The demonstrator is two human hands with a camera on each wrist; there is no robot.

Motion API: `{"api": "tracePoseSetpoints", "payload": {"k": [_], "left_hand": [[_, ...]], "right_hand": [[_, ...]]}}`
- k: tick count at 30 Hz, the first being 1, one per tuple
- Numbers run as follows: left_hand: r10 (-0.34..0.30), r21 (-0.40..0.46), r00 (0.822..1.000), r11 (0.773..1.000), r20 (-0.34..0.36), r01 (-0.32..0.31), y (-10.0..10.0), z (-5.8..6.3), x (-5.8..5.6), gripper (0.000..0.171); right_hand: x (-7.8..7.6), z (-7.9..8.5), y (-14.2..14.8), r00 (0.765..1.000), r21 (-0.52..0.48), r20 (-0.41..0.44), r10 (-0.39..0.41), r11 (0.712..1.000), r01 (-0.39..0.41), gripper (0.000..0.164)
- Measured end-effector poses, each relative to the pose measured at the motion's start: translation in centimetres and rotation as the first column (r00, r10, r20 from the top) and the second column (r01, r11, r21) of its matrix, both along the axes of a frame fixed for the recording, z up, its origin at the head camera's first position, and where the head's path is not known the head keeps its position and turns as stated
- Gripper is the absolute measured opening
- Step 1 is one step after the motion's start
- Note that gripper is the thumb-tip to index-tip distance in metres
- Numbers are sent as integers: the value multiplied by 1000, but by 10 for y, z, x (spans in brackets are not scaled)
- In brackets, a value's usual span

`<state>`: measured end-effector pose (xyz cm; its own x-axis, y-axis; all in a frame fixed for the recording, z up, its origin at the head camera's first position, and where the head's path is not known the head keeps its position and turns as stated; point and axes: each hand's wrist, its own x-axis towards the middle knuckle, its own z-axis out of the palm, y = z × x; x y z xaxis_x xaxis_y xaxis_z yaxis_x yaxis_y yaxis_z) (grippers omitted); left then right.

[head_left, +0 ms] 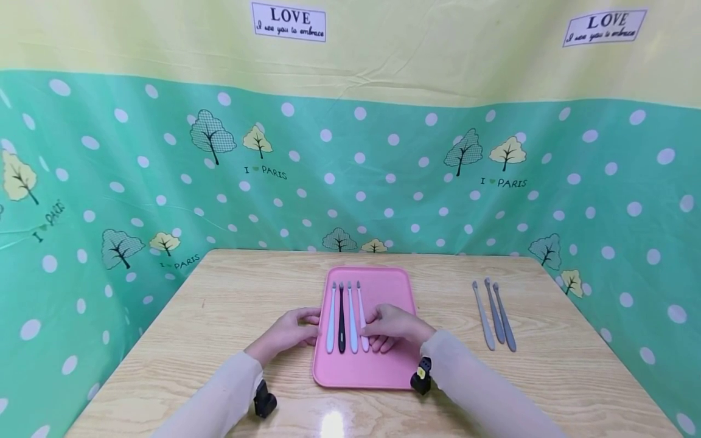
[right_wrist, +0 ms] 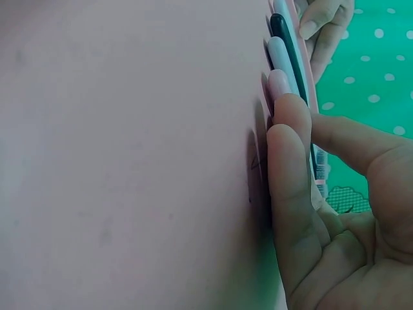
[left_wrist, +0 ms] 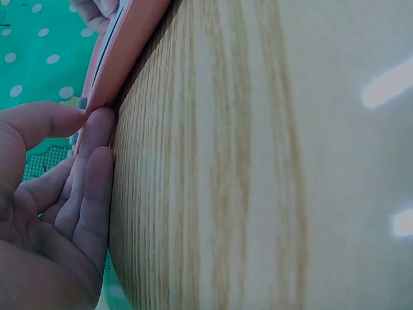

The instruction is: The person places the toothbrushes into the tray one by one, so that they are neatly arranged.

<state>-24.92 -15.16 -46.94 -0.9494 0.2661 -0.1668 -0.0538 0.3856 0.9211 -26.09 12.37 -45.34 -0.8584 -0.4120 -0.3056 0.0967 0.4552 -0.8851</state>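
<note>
A pink tray (head_left: 378, 372) lies on the table with a row of toothbrushes on its left half, heads toward the far side. From the left they are a light blue toothbrush (head_left: 331, 325), a black toothbrush (head_left: 342, 325), another light blue toothbrush (head_left: 352, 325) and a pale pink toothbrush (head_left: 361, 310). My left hand (head_left: 291, 331) holds the tray's left rim (left_wrist: 139, 48) between thumb and fingers. With thumb and forefinger, my right hand (head_left: 395, 325) pinches the pale pink toothbrush near its handle end. That hand covers part of the handle.
On the table's right side lie three grey toothbrushes (head_left: 484, 316), side by side, heads away from me. A polka-dot curtain (head_left: 383, 164) hangs behind and beside the wooden table (head_left: 263, 280). Small black cameras (head_left: 265, 400) sit on both wrists.
</note>
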Motion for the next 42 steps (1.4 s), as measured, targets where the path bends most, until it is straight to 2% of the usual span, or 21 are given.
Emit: {"api": "tracePoseSetpoints", "payload": {"k": [12,24,42], "left_hand": [[-1,4,1000,1000,-1,1,-1,-1,-1,61],[-2,2,1000,1000,-6,2,-1,-2,-2,60],[6,-8,1000,1000,-4,-6,0,-1,0,60]], "right_hand": [[-1,1,3,1000,-13,13,-2,1000,2,33],[3,9,6,1000,-11,5,10,1000,-10,32],[8,15,28,1000,-20,-14,23,1000,-23,38]]}}
